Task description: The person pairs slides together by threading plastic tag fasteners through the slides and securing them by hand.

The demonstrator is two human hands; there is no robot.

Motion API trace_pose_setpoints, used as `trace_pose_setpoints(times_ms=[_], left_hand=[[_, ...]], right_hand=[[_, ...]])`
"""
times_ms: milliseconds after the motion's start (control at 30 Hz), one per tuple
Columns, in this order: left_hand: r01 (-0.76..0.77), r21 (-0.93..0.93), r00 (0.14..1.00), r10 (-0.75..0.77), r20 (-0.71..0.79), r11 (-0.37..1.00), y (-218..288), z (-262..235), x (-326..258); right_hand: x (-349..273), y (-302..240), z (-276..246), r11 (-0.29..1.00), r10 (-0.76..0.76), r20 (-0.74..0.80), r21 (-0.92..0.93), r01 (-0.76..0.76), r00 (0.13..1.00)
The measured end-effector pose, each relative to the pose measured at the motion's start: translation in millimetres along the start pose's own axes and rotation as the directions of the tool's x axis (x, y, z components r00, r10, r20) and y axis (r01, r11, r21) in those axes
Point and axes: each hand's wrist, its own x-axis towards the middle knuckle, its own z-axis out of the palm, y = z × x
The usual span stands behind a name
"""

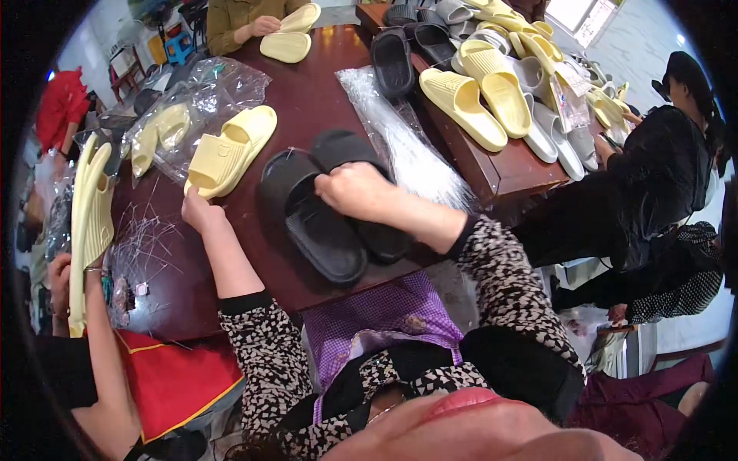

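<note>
My left hand [201, 211] pinches the toe end of a pale yellow pair of slippers [232, 150] with ribbed straps, tilted over the table. A black pair of slippers [327, 234] lies on the dark red table [327, 73] in front of me, soles down. My right hand [355, 192] is closed at the inner edge of the right black slipper, by its strap; its fingertips are partly hidden. Just beyond the black pair is a bundle of thin clear plastic strips [415, 146].
At right, a second table [492, 173] bears piled yellow, grey and black slippers. Left lie clear bags [200, 100] with yellow slippers and scattered thin ties [146, 246]. Co-workers stand close on the left, opposite and right; the left one holds yellow slippers [91, 215].
</note>
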Motion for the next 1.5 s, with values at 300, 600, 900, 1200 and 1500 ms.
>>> trace_pose_setpoints(times_ms=[300, 600, 900, 1200, 1500], left_hand=[[-0.001, 0.005, 1.0, 0.001, 0.025, 1.0, -25, -34, 23], [-0.034, 0.018, 0.996, 0.032, 0.086, 0.999, -31, -28, 23], [0.043, -0.144, 0.99, -0.023, 0.14, 0.989, -29, -12, 23], [0.251, -0.226, 0.894, -0.136, 0.427, 0.941, -35, 2, 5], [0.258, -0.138, 0.811, -0.137, 0.568, 0.956, -14, 15, -35]], right_hand=[[31, 137, -152, 0.66, 0.24, -0.016, -0.731, -0.176, 0.971], [-49, 259, -186, 0.755, 0.421, -0.403, -0.341, -0.56, 0.812], [-33, 193, -123, 0.913, 0.404, -0.282, 0.065, -0.403, 0.87], [9, 95, -57, 0.592, 0.477, 0.168, 0.664, -0.456, 0.863], [20, 109, -32, 0.36, 0.547, 0.269, 0.779, -0.513, 0.792]])
